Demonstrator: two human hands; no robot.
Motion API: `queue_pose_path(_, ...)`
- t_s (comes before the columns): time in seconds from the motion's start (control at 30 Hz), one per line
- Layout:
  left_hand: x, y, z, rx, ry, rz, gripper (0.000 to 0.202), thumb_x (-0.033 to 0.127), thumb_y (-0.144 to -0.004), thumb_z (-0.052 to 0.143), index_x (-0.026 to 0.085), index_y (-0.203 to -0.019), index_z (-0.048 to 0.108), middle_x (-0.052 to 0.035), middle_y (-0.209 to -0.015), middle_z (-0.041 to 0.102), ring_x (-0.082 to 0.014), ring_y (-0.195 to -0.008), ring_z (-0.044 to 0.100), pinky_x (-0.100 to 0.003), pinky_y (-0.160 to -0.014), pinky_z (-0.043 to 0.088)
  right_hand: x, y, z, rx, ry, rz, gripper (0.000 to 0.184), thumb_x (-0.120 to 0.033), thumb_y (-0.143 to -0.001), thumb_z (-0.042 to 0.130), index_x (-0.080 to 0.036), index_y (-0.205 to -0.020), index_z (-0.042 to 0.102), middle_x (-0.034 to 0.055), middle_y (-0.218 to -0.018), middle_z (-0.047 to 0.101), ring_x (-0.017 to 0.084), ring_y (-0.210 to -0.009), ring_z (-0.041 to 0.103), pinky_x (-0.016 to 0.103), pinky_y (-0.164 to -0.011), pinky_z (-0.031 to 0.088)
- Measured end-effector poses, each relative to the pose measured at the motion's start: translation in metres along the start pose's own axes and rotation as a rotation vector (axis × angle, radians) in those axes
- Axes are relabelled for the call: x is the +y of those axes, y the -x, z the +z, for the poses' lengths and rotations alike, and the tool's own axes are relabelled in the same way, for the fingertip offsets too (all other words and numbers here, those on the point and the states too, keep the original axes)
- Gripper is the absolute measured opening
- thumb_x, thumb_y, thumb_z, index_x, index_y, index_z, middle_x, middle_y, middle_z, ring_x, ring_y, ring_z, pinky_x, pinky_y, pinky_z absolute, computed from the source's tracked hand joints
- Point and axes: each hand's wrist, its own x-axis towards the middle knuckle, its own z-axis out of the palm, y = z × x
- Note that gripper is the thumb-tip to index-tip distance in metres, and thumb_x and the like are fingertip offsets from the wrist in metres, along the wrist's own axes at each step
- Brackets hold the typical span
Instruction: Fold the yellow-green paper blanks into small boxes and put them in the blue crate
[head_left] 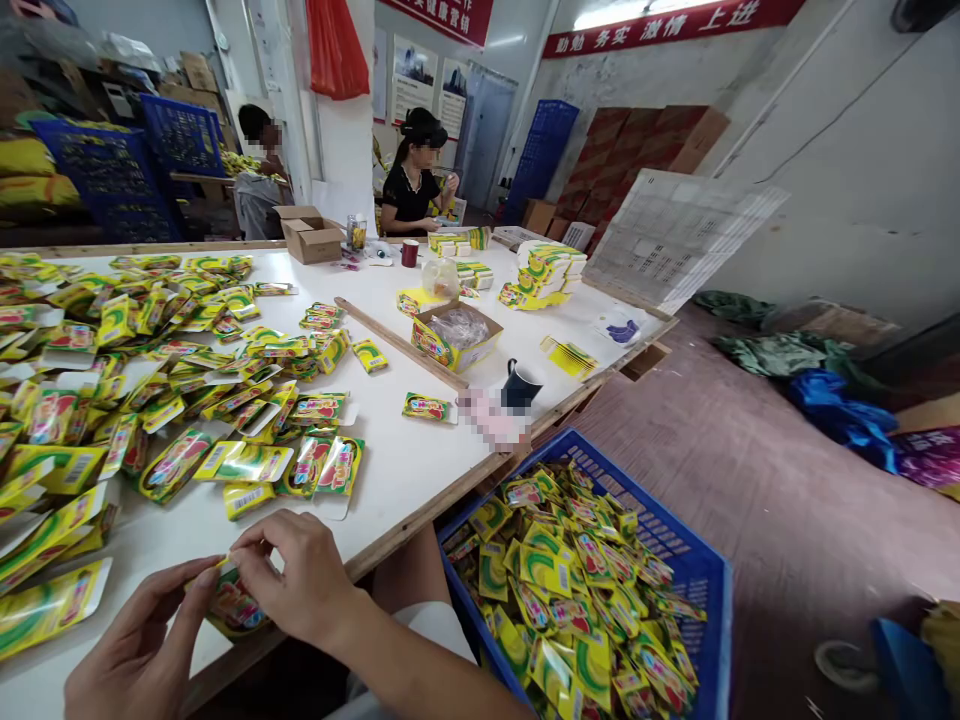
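Observation:
Near the table's front edge, my left hand (146, 635) pinches one end of a small yellow-and-green printed carton (234, 607). My right hand (298, 572) is closed on the same carton, thumb and forefinger at its upper edge. Part of the carton is hidden behind my fingers. Just beyond my hands lie several cartons of the same kind, among them an upright-printed one (339, 466) and one with a barcode (246, 462). A large loose heap of cartons (161, 385) spreads over the left of the white table (397, 468), many with white end flaps raised.
At my right stands a blue crate (721, 600) full of filled-looking cartons. A wooden strip (401, 345), an open display box (480, 352) and a dark mug (519, 386) are on the table. A co-worker (414, 190) sits across it; another person (259, 150) is farther left.

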Motion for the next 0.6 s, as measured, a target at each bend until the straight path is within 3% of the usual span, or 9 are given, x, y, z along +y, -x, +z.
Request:
queue_pose_path(0.17, 0.002, -0.001, 0.002, -0.053, 0.086, 0.008, 0.032, 0.05, -0.077, 0.065, 0.024, -0.096, 0.065, -0.0002, -0.098, 0.067, -0.0232, -0.091, 0.063, -0.04, -0.097, 0.048, 0.002, 0.003, -0.002, 0.006, -0.02, -0.001, 0.009, -0.021, -0.091, 0.059, -0.022, -0.098, 0.064, 0.0016, -0.094, 0.07, 0.016, -0.092, 0.065, 0.026, -0.086, 0.048)
queue_pose_path(0.4, -0.004, 0.008, 0.001, -0.081, 0.04, 0.025, 0.036, 0.05, -0.078, 0.064, 0.024, -0.103, 0.065, -0.004, -0.113, 0.067, -0.0288, -0.108, 0.063, -0.048, -0.105, 0.044, 0.01, 0.016, 0.009, -0.026, -0.13, -0.075, 0.018, -0.018, -0.091, 0.055, -0.023, -0.105, 0.064, 0.0024, -0.099, 0.069, 0.016, -0.098, 0.064, 0.024, -0.088, 0.049)
queue_pose_path(0.5, 0.0, 0.011, 0.0, -0.114, 0.114, -0.031, 0.054, 0.051, -0.078, 0.064, 0.027, -0.126, 0.054, -0.0058, -0.126, 0.063, -0.0295, -0.109, 0.064, -0.048, -0.102, 0.048, 0.007, 0.034, -0.02, 0.161, -0.158, -0.117, 0.022, -0.018, -0.093, 0.046, -0.024, -0.105, 0.064, 0.0046, -0.095, 0.067, 0.018, -0.095, 0.063, 0.028, -0.084, 0.051)
queue_pose_path(0.6, -0.001, 0.008, 0.0, -0.139, 0.137, -0.115, 0.057, 0.054, -0.079, 0.062, 0.026, -0.127, 0.054, -0.0062, -0.121, 0.067, -0.0303, -0.105, 0.067, -0.052, -0.102, 0.046, 0.028, 0.071, -0.079, 0.438, 0.0, -0.039, 0.025, -0.02, -0.095, 0.039, -0.023, -0.107, 0.061, 0.0077, -0.098, 0.064, 0.021, -0.096, 0.061, 0.035, -0.082, 0.051)
